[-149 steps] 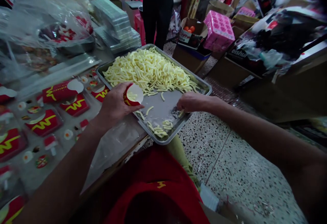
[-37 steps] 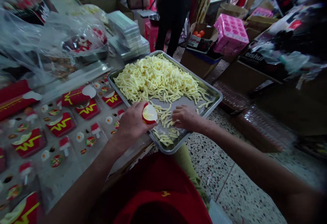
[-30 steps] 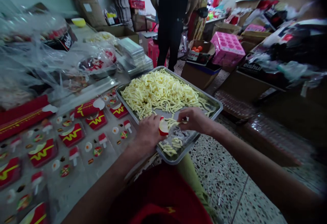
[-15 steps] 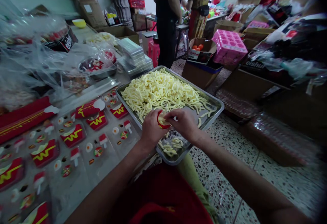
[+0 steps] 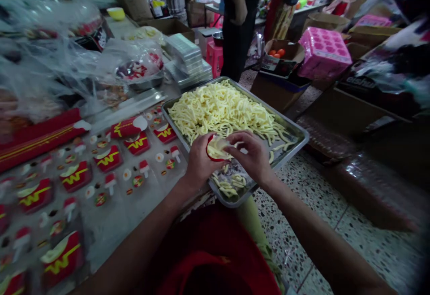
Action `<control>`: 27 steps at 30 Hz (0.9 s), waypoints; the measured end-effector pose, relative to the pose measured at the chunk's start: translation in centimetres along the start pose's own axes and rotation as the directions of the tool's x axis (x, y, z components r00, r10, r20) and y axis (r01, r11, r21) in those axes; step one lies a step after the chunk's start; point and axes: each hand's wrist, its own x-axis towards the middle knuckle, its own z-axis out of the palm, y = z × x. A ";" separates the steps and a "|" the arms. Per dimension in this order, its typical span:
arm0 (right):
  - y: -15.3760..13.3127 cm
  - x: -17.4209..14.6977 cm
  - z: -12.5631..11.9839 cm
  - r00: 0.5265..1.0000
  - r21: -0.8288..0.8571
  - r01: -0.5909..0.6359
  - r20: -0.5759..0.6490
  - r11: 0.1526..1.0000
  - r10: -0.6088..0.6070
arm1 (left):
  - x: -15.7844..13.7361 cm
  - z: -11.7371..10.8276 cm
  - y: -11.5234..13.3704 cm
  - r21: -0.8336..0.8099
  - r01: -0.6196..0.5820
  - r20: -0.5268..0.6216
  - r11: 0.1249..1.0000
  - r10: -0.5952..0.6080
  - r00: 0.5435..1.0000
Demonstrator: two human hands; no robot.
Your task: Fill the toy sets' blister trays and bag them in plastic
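Observation:
My left hand (image 5: 198, 158) is wrapped round a small red fries carton (image 5: 211, 150), its mouth tipped toward my right hand. Pale yellow fry-shaped sticks (image 5: 218, 151) show inside it. At that mouth my right hand (image 5: 250, 154) has thumb and fingers pinched on pale sticks, partly blurred. Both hands are over the near part of a metal tray (image 5: 292, 145). A large heap of the same yellow sticks (image 5: 218, 111) fills the tray's far side, and a small cluster (image 5: 229, 184) lies at its near corner.
Left on the table, clear packs hold flat red fries cartons (image 5: 108, 158) and small food-shaped pieces. Behind them are a stack of red cartons (image 5: 40, 140), plastic bags (image 5: 131, 62) and clear boxes (image 5: 186, 53). A person (image 5: 242, 21) stands beyond the tray; cardboard boxes (image 5: 282, 91) crowd the right.
The whole view has shifted, so the scene sits further right and slightly higher. My right hand has drawn slightly away from the carton's mouth, and more sticks show in the carton.

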 end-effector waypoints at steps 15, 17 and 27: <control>-6.8 -0.1 21.2 0.525 -0.024 0.222 0.845 0.975 -0.099 | -22.7 -23.0 -1.1 0.573 0.434 -0.313 0.695 -0.304 0.900; -8.0 0.2 25.4 0.406 -0.066 0.313 0.911 0.947 -0.071 | -25.3 -24.6 -2.2 0.666 0.407 -0.277 0.625 -0.299 0.913; -8.1 -2.2 29.8 0.160 -0.061 0.825 0.979 0.562 -0.129 | -25.1 -25.0 -6.4 0.818 0.104 0.004 0.565 -0.186 0.982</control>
